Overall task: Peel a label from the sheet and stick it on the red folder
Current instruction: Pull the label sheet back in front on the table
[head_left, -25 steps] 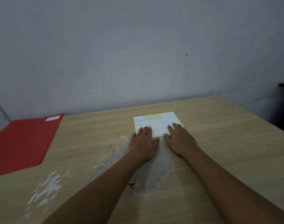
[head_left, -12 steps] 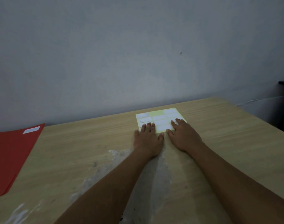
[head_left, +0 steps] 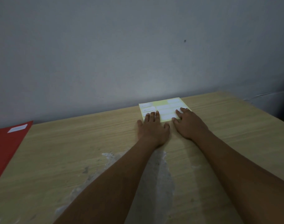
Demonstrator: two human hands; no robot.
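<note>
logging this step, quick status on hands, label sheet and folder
Left hand and right hand flat, fingertips on label sheet, nothing peeled. Red folder far left, one white label on it. Nothing between.

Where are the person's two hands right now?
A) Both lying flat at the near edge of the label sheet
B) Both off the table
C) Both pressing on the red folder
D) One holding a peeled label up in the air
A: the left hand and right hand lie palm-down with fingertips on the yellow label sheet; the red folder sits apart at far left.
</note>
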